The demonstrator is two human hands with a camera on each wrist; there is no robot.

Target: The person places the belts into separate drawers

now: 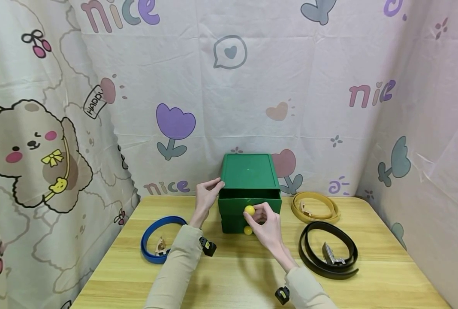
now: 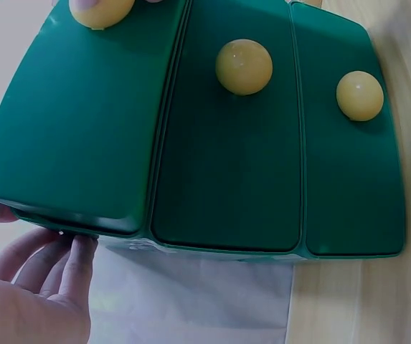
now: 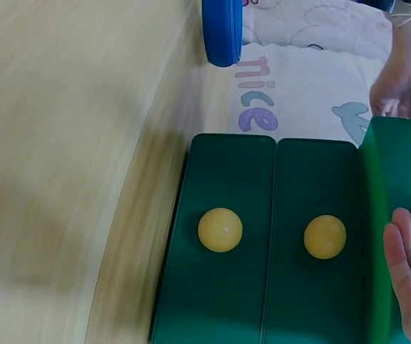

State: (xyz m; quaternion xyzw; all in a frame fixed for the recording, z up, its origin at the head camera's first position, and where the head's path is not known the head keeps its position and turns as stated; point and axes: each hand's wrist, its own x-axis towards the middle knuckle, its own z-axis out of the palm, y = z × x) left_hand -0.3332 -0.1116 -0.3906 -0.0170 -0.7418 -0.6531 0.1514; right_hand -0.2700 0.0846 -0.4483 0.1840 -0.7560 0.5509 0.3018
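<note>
A green drawer box [image 1: 248, 169] with yellow round knobs stands at the back of the table. Its top drawer [image 1: 230, 207] is partly pulled out, and a dark gap shows above the drawer front. My right hand [image 1: 268, 227] pinches the top yellow knob [image 1: 249, 210] between thumb and fingers. At the box's upper left front corner, my left hand [image 1: 206, 198] holds the edge, its fingers against the side in the left wrist view. Both lower drawers are closed; the middle knob [image 3: 325, 236] and bottom knob [image 3: 220, 229] show in the right wrist view.
A coiled blue belt [image 1: 146, 240] lies to the left, beside my left forearm. To the right are a coiled yellow belt [image 1: 296, 210] and, nearer, a coiled black belt [image 1: 306, 253]. A printed curtain [image 1: 229, 98] hangs right behind the wooden table [image 1: 229, 279].
</note>
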